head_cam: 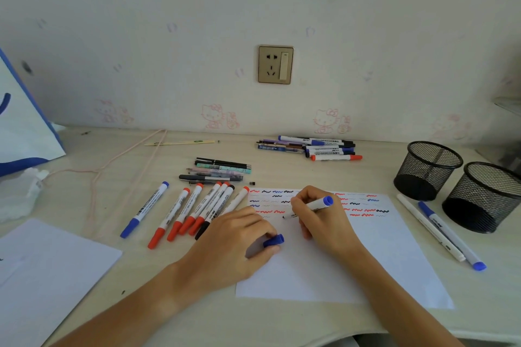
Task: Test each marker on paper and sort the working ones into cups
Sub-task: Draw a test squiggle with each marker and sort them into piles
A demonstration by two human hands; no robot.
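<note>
My right hand [318, 220] grips an uncapped blue-ended marker [320, 204], its tip down on the white test paper [375, 256] among red, blue and black squiggles. My left hand [236, 236] rests on the paper's left edge and pinches the blue cap [274, 241]. A row of several red, blue and black capped markers [191, 211] lies left of the paper. Two black mesh cups [427, 169] [483, 196] stand at the right, and nothing shows inside them.
Two markers [448, 234] lie between the paper and the cups. Thin pens [220, 170] and another marker pile [310, 147] lie further back. A pink cord [118, 169], a white bag [25, 127] and a second sheet [48, 276] occupy the left. The desk's front edge is close below.
</note>
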